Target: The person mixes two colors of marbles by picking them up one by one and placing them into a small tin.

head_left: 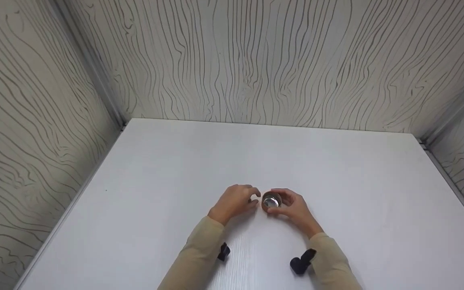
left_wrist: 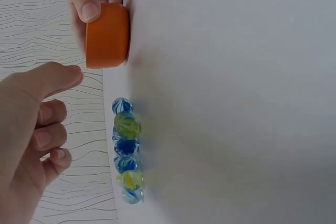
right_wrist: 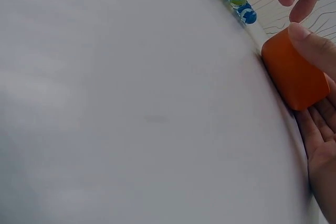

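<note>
1. Left hand (head_left: 235,201): grasps nothing that shows; one digit reaches toward the cup (left_wrist: 109,38), the other fingers curl loosely. The cup lies just to its right, with a slight gap between.
2. Marbles (left_wrist: 126,148): a row on the table (head_left: 155,161), blue and yellow-green, plain in both wrist views but not seen in the head view. The row's long axis runs roughly toward the cup, which stands off its right end, apart from it. The left hand is the nearer one.
3. Cup: orange outside, shiny inside, upright with its mouth up, between the hands. Whether anything lies in it is too small to tell.
4. Right hand (head_left: 298,207): grips the cup, thumb on the near side, fingers on the far side. The relation that matters, I judge, is marbles left of the cup, within easy reach of the free left hand, while the right steadies the mouth.
</note>
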Demonstrator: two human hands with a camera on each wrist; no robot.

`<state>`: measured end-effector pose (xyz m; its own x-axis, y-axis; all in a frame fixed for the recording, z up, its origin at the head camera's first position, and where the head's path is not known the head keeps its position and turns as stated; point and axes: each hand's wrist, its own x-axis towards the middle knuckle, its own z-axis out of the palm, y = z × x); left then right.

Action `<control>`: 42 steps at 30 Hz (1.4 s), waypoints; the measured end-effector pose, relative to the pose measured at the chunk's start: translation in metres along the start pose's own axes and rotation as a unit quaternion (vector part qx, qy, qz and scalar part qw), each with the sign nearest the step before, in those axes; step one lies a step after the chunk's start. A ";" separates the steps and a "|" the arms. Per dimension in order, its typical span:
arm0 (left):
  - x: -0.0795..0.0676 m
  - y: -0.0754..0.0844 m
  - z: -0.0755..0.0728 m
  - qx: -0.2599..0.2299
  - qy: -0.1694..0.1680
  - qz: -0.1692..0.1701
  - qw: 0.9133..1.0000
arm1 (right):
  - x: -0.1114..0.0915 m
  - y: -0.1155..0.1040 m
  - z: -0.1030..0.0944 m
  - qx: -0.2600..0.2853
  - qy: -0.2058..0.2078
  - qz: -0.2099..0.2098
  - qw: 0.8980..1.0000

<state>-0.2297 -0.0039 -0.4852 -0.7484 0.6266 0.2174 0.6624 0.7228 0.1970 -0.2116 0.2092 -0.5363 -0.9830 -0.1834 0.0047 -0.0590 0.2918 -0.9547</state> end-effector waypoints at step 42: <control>-0.025 -0.035 -0.006 -0.024 0.022 -0.039 0.999 | -0.001 -0.003 0.002 -0.012 0.012 0.022 1.000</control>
<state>-0.2339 -0.0471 -0.4916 -0.7966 0.5543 0.2411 0.6033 0.7539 0.2601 -0.2098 0.2072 -0.5341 -0.9886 -0.1475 -0.0301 -0.0193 0.3224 -0.9464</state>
